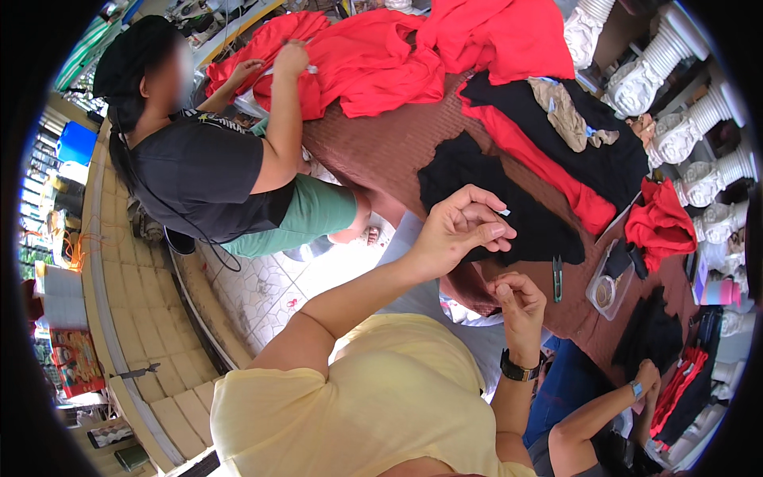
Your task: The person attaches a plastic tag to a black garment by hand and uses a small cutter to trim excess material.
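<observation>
Pale stone-pattern floor (258, 306), sunlit; tan tiled ledge (131, 290) left; ornate white balusters (672, 141) right; brown-covered table (358, 143).

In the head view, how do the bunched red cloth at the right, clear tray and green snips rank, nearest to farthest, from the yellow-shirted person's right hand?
From the right hand:
1. Green snips, just to its right.
2. Clear tray, farther right.
3. Bunched red cloth, right and beyond the tray.

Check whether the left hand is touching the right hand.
Apart: the head view shows the left hand above the right hand in the picture, with a visible gap between them.
</observation>
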{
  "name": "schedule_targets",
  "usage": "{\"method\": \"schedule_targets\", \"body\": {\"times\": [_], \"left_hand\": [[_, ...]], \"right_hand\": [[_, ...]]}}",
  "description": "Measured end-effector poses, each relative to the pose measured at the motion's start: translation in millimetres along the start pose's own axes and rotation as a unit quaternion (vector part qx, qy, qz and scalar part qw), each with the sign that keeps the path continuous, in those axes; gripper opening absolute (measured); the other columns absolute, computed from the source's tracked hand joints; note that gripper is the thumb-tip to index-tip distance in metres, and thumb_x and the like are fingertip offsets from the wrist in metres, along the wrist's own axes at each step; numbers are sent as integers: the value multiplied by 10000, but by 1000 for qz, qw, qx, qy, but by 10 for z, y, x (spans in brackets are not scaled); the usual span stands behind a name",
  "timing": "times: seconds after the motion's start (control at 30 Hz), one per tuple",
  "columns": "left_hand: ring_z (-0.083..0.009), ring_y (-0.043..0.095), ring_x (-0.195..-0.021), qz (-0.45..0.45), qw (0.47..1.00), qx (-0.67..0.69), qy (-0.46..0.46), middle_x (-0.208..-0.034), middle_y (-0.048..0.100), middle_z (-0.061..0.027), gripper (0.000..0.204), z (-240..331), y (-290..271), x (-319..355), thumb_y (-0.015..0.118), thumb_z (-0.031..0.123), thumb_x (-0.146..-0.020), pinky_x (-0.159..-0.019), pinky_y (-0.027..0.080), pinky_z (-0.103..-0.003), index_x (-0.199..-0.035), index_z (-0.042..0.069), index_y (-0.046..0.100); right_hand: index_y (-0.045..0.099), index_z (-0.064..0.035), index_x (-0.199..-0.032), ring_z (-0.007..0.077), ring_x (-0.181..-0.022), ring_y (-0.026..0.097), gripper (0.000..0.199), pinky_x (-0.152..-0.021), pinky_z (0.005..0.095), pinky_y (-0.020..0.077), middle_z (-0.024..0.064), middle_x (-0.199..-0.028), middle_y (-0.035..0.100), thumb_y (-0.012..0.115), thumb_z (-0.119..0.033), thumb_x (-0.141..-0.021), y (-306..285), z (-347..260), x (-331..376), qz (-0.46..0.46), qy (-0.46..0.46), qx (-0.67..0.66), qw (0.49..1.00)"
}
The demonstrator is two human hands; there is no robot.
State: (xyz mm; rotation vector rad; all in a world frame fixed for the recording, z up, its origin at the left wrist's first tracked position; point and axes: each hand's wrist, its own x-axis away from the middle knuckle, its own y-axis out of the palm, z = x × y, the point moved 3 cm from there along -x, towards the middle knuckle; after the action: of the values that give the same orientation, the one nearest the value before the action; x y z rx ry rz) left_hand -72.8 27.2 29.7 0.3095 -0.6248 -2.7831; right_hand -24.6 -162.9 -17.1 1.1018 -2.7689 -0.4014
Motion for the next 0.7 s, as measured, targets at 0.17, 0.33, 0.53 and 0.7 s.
{"method": "schedule_targets", "body": {"times": [0.17,0.33,0.53,0.7], "left_hand": [[-170,698,-859,-34,999,-8,31,-1018,709,-140,124,-156,-78,20,594,43,-981,-755,545,-271,-1099,35,558],[-147,691,-869,-35,998,-50,-32,-1036,711,-115,135,-200,-43,21,628,39,-959,-756,533,-258,-1087,1,643],[-137,679,-852,-20,994,-85,-62,-1151,700,-136,364,-228,-68,91,652,-27,-903,-771,546,-264,-1265,-6,623],[-107,649,-860,-59,990,-94,-89,-1304,626,-122,478,-230,-65,112,629,-46,-903,-787,553,-261,-1368,12,537]], "right_hand": [[634,4,-944,95,-904,543,50,-805,223,425,12,-958,585,640,-46,-949,-148,-192,-74,40,-78,121,989],[624,-3,-983,42,-805,466,59,-681,182,360,-14,-919,544,631,-56,-958,-244,-357,-109,63,-53,124,989],[626,3,-1014,42,-830,509,102,-730,194,410,-14,-920,577,626,-90,-972,-79,-283,-250,0,-37,118,992],[639,8,-1056,55,-854,565,166,-764,213,464,18,-958,650,652,-129,-964,-35,-209,-317,-6,17,96,995]]}}
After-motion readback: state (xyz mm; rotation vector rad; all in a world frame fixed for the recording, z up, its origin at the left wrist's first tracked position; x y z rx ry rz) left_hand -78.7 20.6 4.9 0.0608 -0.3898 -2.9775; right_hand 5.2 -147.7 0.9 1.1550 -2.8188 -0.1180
